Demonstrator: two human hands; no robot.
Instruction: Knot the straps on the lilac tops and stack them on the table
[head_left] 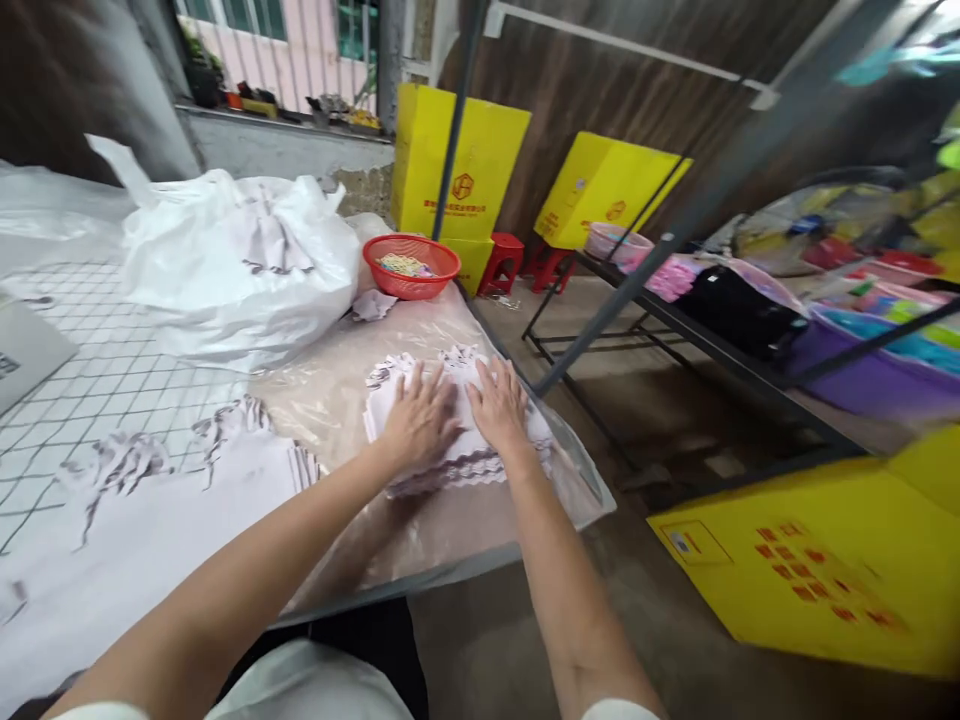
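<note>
Forward, left hand (421, 418), right hand (500, 402), palms-down on cloth stack (472, 452)

The table (90, 320) fills the left and lower middle of the frame. Its surface is gridded at left and bears a clear plastic sheet (442, 335) at centre. On this sheet lies a stack of pale fabric pieces (466, 445) with wavy edges. A white plastic bag (217, 300) stands at upper left, a red basket (412, 287) at upper centre; more pale fabric (172, 525) lies at lower left.
</note>
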